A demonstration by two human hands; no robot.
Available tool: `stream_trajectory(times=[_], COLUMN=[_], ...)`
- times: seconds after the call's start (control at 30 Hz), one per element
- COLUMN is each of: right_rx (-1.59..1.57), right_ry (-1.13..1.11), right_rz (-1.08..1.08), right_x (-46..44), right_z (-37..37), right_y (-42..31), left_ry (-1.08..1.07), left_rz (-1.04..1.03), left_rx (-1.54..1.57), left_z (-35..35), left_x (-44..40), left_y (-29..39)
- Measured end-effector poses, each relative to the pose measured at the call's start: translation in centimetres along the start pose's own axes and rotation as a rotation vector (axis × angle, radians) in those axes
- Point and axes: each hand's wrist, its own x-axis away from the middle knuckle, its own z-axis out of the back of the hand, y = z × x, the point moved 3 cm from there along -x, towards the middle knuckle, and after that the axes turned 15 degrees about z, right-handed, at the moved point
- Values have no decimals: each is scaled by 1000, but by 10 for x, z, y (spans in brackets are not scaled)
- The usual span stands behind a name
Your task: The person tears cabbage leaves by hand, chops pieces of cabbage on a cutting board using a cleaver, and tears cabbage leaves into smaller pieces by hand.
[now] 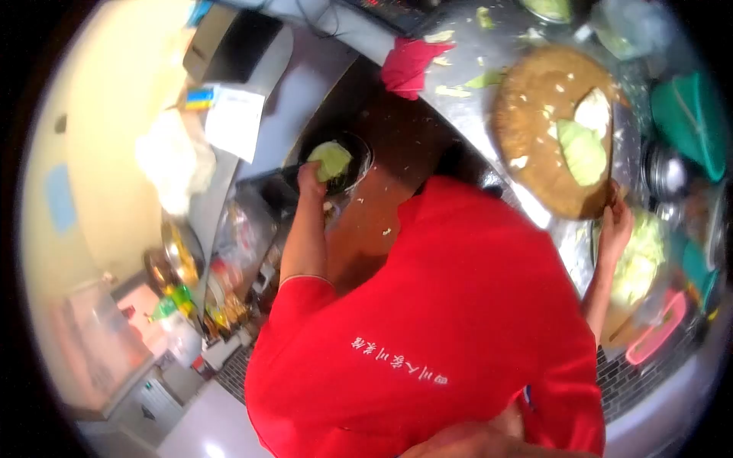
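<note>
My left hand [310,180] is stretched out to the left and closed on a pale green cabbage leaf [330,160]. The leaf is over a dark round bin [365,145] standing low by the floor. On the right, my right hand [617,223] is closed round the handle of a cleaver, its grey blade [626,141] lying along the edge of a round wooden chopping board [527,107]. On that board rest a green cabbage piece [582,153], a whiter piece [593,112] and small white scraps.
A red cloth [408,67] lies on the metal counter [466,114] among leaf scraps. Cut cabbage [640,259], a green container [687,122] and a pink-rimmed tray [658,328] are on the right. Bottles and bags [244,221] crowd the left side. Scraps dot the brown floor [382,198].
</note>
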Motion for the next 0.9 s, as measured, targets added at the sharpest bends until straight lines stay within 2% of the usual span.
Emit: stream_trajectory(times=[0.03, 0.07, 0.17, 0.2, 0.3, 0.33, 0.37, 0.4, 0.43, 0.47, 0.5, 0.53, 0.57, 0.63, 0.7, 0.73, 0.77, 0.8, 0.9], right_rx=[42, 49, 119, 176, 310, 350, 260, 231, 236, 107, 215, 240, 131, 157, 100, 178, 136, 87, 48], right_ry=[-34, -45, -74, -87, -123, -128, -152, -120, -98, -177, -178, -171, -60, -50, -28, -68, -70, -75, -183], right_rz=[-13, 16, 74, 69, 52, 43, 19, 106, 130, 84, 129, 108, 131, 5, -14, -90, -119, -170, -299], right_x=[-1, -1, -4, -5, 1, 0, -3, -4, -5, -13, -13, -12, -8, -1, 15, 30, 45, 60, 102], right_z=[3, 4, 1, 1, -6, -8, -7, -10, -13, -9, -7, -5, -2, 9, 22, 19, 18, 15, -1], right_y=[-3, 3, 13, 9, 17, 22, 9, 24, 33, 24, 17, 15, 7, -8, -35, -26, -31, -35, -37], left_ry=[35, 283, 156, 471, 60, 172, 106, 29, -65, -104, -150, -303, -402, -610, -816, -920, -969, -1027, -1152], left_rz=[6, 129, 43, -104, -37, -231, -396, -490, -583, -704, -841, -965, -1193, -1422, -1549, -1573, -1670, -1649, -1907], left_rx=[45, -127, -376, -555, -320, -390, -385, -451, -518, -661, -796, -772, -795, -914, -966, -952, -954, -1060, -1180], left_z=[14, 29, 122, 81, 28, -17, -44, -77, -122, -168, -211, -249, -286, -343, -389, -403, -422, -441, -473], left_x=[-3, -6, -144, -73, -71, -18, -30, -18, 7, 48, 92, 127, 140, 229, 280, 315, 325, 328, 374], left_y=[0, -2, -34, -29, -51, -48, -53, -48, -39, -30, -22, -22, -26, -32, -51, -58, -72, -85, -116])
